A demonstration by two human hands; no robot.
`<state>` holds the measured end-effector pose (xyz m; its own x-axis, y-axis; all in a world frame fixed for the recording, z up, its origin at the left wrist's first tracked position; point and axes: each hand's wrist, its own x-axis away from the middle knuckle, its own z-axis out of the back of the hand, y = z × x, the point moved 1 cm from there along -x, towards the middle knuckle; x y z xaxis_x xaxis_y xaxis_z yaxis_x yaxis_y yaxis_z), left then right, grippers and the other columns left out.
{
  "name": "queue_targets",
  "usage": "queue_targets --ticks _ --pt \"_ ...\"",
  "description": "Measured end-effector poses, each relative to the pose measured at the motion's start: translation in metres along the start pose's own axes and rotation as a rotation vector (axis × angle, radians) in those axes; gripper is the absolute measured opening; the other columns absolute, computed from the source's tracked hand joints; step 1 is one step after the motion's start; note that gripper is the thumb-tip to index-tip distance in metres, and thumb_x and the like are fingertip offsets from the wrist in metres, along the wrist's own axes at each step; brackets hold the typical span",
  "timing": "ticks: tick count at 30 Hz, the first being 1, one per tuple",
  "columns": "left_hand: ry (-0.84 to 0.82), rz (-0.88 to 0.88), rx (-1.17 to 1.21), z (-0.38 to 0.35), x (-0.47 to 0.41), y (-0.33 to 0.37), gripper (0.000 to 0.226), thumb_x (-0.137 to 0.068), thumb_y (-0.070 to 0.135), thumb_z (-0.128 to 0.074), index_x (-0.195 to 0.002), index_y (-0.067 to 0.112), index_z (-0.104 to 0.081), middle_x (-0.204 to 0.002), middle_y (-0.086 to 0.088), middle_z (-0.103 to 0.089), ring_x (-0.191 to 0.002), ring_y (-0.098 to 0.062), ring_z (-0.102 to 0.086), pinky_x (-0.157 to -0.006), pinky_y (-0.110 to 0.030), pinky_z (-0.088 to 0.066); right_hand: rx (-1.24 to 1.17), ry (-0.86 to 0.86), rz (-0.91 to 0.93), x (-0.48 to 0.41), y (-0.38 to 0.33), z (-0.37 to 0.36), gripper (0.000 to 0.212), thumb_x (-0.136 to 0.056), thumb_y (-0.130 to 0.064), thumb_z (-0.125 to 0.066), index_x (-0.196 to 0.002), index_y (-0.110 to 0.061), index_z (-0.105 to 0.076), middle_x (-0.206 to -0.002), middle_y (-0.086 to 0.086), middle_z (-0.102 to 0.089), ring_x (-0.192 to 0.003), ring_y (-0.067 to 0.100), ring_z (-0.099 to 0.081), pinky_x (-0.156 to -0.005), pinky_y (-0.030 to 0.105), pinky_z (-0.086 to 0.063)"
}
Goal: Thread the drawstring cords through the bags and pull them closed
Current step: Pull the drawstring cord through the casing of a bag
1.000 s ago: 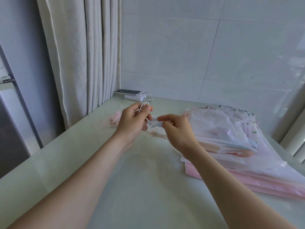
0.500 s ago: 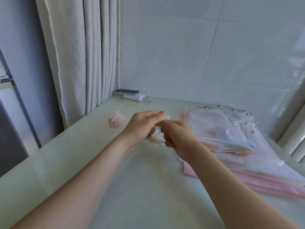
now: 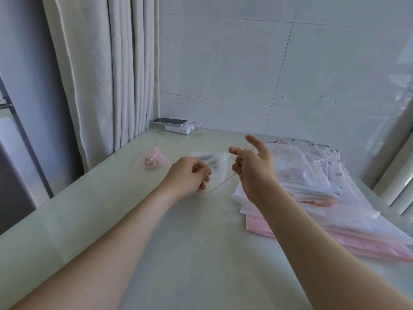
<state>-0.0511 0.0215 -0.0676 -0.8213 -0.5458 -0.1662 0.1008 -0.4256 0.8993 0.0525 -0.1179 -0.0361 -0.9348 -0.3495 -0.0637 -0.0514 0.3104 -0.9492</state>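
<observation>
Above the table (image 3: 201, 253), two hands are sharing one sheer bag (image 3: 218, 162): the left hand (image 3: 186, 176) is pinching its one cord (image 3: 223, 183), and the right hand (image 3: 254, 171) is hooking that cord in curled fingers, forefinger and thumb straight. One pink pouch (image 3: 153, 162) is lying left; the stacked bags (image 3: 312, 198) are blurring together, uncountable.

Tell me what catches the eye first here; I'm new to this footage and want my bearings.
The two hands at mid-table draw the eye: the left hand grips a small sheer white bag, and the right hand holds a pale cord stretched from it. A stack of sheer and pink bags lies to the right, and a small pink pouch sits left, near the curtain.
</observation>
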Motion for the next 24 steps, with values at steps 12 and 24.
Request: queue_targets --ticks 12,24 --pt "-0.030 -0.031 -0.195 -0.008 0.007 0.006 0.015 -0.101 0.024 -0.060 -0.091 0.018 -0.070 -0.079 0.011 -0.079 -0.071 -0.006 -0.064 -0.065 -0.025 -0.045 0.795 -0.057 0.455 0.001 -0.007 0.000 0.031 -0.111 -0.020 -0.037 -0.112 -0.009 -0.066 -0.083 -0.007 -0.077 -0.077 0.013 -0.057 -0.077 0.032 -0.045" --pt "-0.369 -0.026 -0.064 0.012 0.018 0.026 0.028 -0.094 0.015 -0.062 -0.072 0.020 -0.080 -0.097 0.003 -0.080 -0.060 -0.011 -0.048 -0.068 -0.026 -0.046 0.249 -0.147 0.273 0.003 -0.010 -0.004 0.037 -0.113 -0.025 -0.041 -0.109 -0.006 -0.072 -0.092 0.011 -0.075 -0.068 0.015 -0.060 -0.065 0.026 -0.054"
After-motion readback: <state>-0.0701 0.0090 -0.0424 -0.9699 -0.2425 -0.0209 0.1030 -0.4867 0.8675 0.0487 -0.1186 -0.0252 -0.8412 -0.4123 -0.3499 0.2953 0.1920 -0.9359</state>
